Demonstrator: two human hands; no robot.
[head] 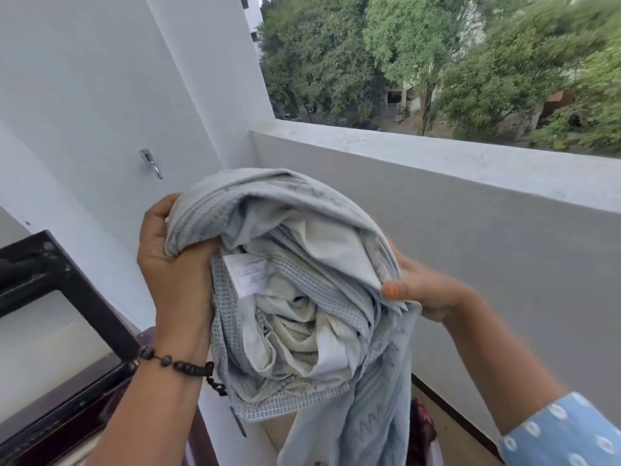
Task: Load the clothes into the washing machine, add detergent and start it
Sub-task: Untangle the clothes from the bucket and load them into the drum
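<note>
A bundled pale blue and cream cloth [289, 297] with a white care label hangs in the air in front of me, its tail drooping down toward the floor. My left hand [174, 264] grips the bundle's upper left side, fingers curled into the fabric. On the right side my right hand [420, 290] pinches a fold, thumb on top. At the bottom left lies the dark frame of the washing machine lid [67, 297], with a pale panel inside it. No detergent is in view.
A grey balcony parapet [470, 169] runs across the right, trees beyond it. A white wall with a metal hook [151, 163] stands at the left. Dark red clothes [425, 428] lie low at the bottom, beside the hanging cloth tail.
</note>
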